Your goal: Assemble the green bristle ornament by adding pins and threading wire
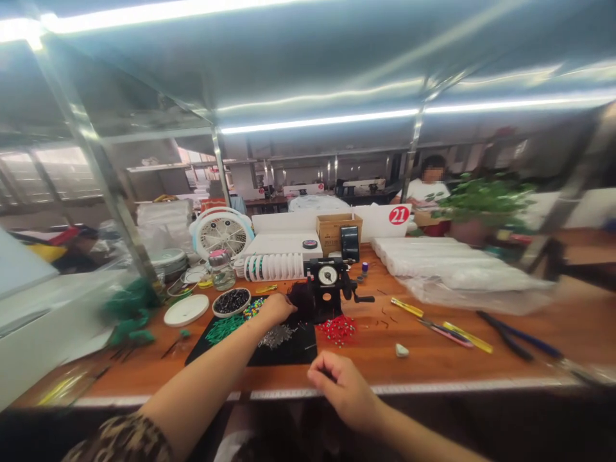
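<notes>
My left hand (pixel 278 310) reaches over the black mat (pixel 301 350), its fingers at a dark bundle (pixel 301 300) beside the black winding machine (pixel 328 289); what the fingertips hold is hidden. My right hand (pixel 344 388) is above the table's front edge, fingers curled together, and anything inside is too small to name. Around the left hand lie green pieces (pixel 225 330), colourful beads (pixel 253 308) and silvery pins (pixel 278 337). A dish of black beads (pixel 231 301) stands behind the green pieces. Red pieces (pixel 339 329) lie in front of the machine.
A white lid (pixel 187 310), glass jar (pixel 221 273) and fan (pixel 224 234) stand left. Yellow cutters (pixel 408 308), pink-handled tweezers (pixel 452 337) and dark pliers (pixel 505 333) lie right, before wrapped white rolls (pixel 457 269). Another person sits beyond the partition.
</notes>
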`<state>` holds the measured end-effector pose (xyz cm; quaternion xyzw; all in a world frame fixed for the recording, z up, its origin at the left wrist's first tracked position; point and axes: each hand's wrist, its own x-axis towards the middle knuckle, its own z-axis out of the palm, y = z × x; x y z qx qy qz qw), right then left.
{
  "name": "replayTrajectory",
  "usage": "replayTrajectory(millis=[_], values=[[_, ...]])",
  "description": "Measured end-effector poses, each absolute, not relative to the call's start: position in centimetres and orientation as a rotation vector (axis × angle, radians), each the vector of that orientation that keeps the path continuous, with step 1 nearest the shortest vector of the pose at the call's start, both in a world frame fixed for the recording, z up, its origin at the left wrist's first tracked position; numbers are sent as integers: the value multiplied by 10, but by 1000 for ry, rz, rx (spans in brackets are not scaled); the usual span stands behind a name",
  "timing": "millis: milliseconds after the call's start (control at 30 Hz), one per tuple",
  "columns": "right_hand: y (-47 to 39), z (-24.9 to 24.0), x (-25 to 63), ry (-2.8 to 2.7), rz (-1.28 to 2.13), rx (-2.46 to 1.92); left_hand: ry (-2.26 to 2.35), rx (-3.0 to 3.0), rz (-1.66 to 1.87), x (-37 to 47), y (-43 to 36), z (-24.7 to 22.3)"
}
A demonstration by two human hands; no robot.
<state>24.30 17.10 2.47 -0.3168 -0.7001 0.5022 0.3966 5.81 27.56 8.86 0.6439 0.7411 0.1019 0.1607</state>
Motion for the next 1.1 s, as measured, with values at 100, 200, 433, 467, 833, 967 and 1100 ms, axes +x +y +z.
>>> replayTrajectory(millis=[100, 200, 433, 467, 833, 967, 1100], values=[[171, 25, 242, -1786, 1322, -808, 2095, 1809, 342, 54, 274, 89], [171, 24, 241, -1797, 1353, -817, 2057, 1772, 449, 48, 272, 89], [171, 39, 238, -1655, 1368, -831, 1849, 1527, 847, 47, 224, 97], [170, 42, 235, -1588, 1396, -852, 1789, 1480, 890, 49, 210, 97], [133, 33, 198, -1232, 1774, -753, 1352, 982, 1023, 68, 84, 65], [128, 30, 197, -1321, 1731, -775, 1310, 905, 1025, 64, 73, 56], [127, 30, 196, -1350, 1732, -798, 1286, 880, 1032, 61, 69, 48]])
